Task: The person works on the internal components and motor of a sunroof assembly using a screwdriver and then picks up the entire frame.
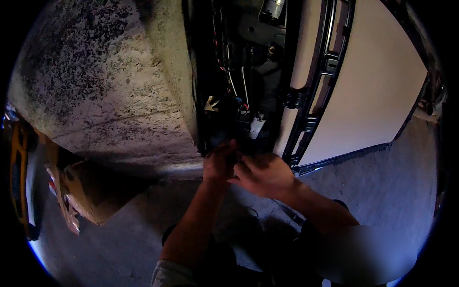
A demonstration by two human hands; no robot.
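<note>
My left hand (221,162) is raised at the lower end of a dark recess (258,76), its fingers curled. My right hand (262,172) is beside it, fingers bent inward toward the left hand; what they hold is too dark and small to make out. Inside the recess above them are thin wires (232,81), a black connector block (243,115), a white cylindrical part (257,125) and a metal bracket (211,104). Another cylinder (272,10) sits at the top.
A speckled, rough wall (105,76) borders the recess on the left, a beige panel (368,81) with a black slotted frame (330,67) on the right. Torn cardboard (91,196) and a yellow-black object (20,177) stand at lower left on a concrete floor (392,191).
</note>
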